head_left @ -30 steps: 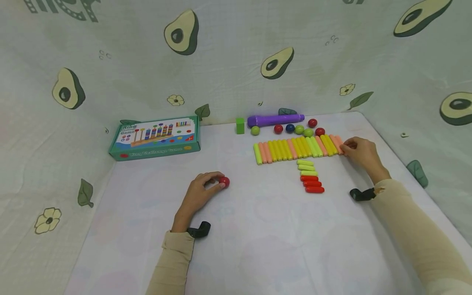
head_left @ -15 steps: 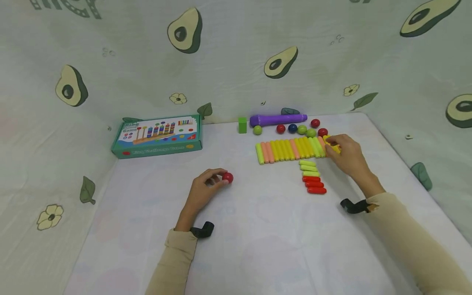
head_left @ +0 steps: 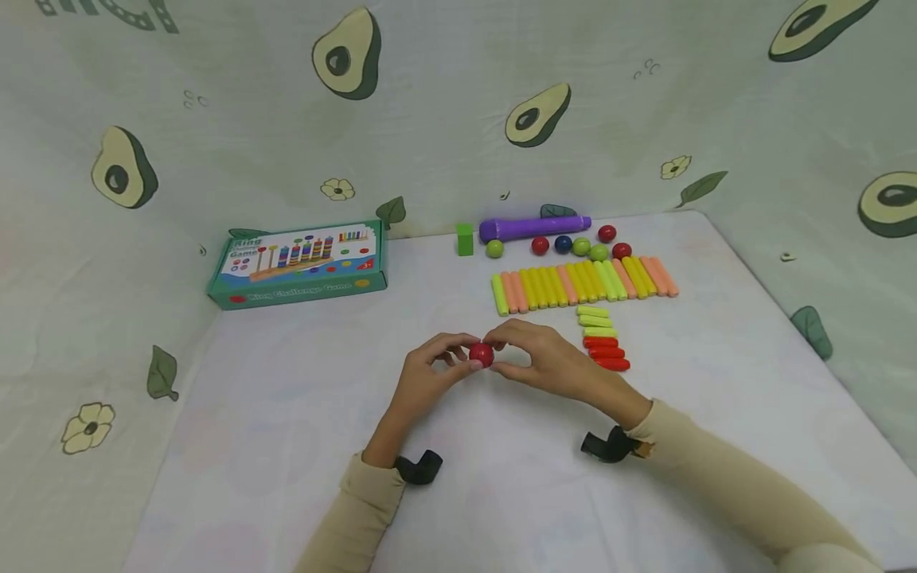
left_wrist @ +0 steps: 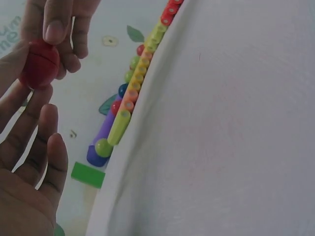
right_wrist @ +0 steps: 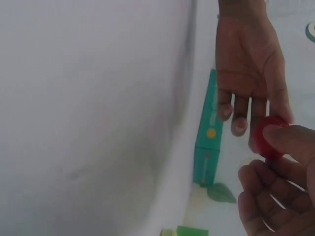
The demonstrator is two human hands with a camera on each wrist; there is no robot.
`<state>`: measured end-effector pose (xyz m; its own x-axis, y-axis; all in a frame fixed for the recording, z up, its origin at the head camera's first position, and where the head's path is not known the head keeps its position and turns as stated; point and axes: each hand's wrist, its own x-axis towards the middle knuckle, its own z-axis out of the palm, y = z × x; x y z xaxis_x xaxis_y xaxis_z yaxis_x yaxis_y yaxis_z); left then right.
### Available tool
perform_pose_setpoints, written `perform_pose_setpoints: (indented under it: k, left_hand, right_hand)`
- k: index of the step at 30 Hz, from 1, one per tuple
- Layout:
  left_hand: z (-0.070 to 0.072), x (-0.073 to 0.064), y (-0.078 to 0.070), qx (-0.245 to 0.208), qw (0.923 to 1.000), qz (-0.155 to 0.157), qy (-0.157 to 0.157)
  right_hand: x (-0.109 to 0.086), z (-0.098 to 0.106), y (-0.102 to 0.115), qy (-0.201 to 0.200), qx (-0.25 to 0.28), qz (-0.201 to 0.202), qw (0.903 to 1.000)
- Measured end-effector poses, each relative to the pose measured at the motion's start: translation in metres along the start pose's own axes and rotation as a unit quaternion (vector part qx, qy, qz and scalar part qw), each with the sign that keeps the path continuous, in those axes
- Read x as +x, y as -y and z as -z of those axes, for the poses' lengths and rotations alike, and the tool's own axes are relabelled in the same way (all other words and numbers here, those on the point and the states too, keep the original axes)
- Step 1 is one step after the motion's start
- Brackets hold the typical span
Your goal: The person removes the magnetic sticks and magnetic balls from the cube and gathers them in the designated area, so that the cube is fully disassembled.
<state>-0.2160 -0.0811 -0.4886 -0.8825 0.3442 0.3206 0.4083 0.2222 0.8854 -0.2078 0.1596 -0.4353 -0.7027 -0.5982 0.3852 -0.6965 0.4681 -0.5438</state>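
Note:
A round red ball (head_left: 481,355) is between my two hands, over the middle of the table. My left hand (head_left: 424,382) pinches it from the left with thumb and fingertips. From the other side, my right hand (head_left: 548,362) pinches the same ball. A dark line crosses the ball (left_wrist: 40,64) in the left wrist view. In the right wrist view, the right thumb covers part of the ball (right_wrist: 268,142).
Behind the hands lies a row of yellow, pink and lime sticks (head_left: 566,285), with shorter lime and red sticks (head_left: 602,342) below. Several balls (head_left: 581,247), a purple tube (head_left: 533,228) and a green block (head_left: 465,239) stand farther back. A game box (head_left: 301,267) sits back left.
My right hand has left the right end of the stick row and come left to the red ball. My left hand has moved a little right with the ball.

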Motion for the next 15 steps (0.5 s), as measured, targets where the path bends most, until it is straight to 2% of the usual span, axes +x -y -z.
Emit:
perform_pose_setpoints:
  k: [5, 8, 12, 15]
  left_hand:
    - [0.0, -0.001, -0.003, -0.004, 1.0, 0.005, -0.007]
    - [0.001, -0.001, -0.003, -0.005, 0.9999, 0.012, -0.001]
    - [0.005, -0.001, -0.001, 0.002, 0.9999, 0.008, 0.013]
    - [0.006, 0.0, 0.002, 0.014, 0.9996, 0.011, 0.021]
  right_hand:
    - [0.005, -0.011, 0.004, -0.025, 0.019, 0.019, 0.9993]
    - [0.006, -0.014, 0.004, -0.034, 0.025, 0.032, 0.9986]
    - [0.009, -0.012, 0.0, -0.04, 0.013, 0.041, 0.9983]
    - [0.012, -0.005, -0.009, -0.049, -0.011, 0.029, 0.9983]
